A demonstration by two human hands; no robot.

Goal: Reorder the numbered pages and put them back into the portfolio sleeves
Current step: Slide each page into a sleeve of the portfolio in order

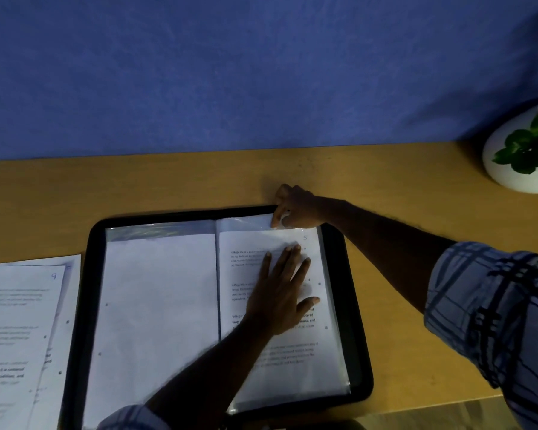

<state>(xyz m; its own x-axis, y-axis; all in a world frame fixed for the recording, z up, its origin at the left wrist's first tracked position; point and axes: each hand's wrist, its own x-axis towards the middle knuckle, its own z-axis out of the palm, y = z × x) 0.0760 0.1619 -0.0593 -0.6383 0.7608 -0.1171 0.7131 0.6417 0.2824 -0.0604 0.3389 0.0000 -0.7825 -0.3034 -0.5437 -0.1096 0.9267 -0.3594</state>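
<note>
On the open black portfolio (90, 293), the right-hand page (292, 377), marked 5 at its top corner, lies under the left hand (280, 293). That hand presses flat on the page's upper half, fingers straight and spread and pointing away from the person. Just beyond it, the right hand (295, 206) pinches the top edge of the clear sleeve (246, 223) that holds this page, the fingers curled at the portfolio's far rim. The facing left page (159, 305) shows blank white.

Behind everything stands a blue wall (230, 72), and it meets a tan wooden table (137, 187) that carries the portfolio. A stack of loose pages (16, 336), the top one marked 9, lies just beside the portfolio's left edge. A white pot (510, 169) with a green plant (528, 147) sits well apart at the far right.

Page 5 runs lengthwise away from the person, its top towards the wall and its printed lines crosswise.
</note>
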